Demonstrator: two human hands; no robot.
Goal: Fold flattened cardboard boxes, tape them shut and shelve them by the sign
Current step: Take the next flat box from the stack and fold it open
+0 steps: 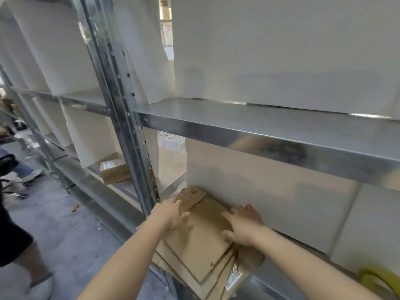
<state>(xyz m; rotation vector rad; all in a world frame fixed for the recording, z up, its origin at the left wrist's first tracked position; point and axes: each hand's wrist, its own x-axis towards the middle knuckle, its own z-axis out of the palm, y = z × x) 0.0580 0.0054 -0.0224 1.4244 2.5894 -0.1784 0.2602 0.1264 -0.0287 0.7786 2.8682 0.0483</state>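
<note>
L hand (171, 215), R hand (245, 228): flat boxes (199, 241) overhang shelf (281, 286).

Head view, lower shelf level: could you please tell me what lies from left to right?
Labelled cardboard box → shelf upright → left hand → flattened cardboard stack → right hand → yellow object.

Left hand (171, 215) and right hand (244, 226) on flattened cardboard stack (199, 245), lower shelf (259, 284).
</note>
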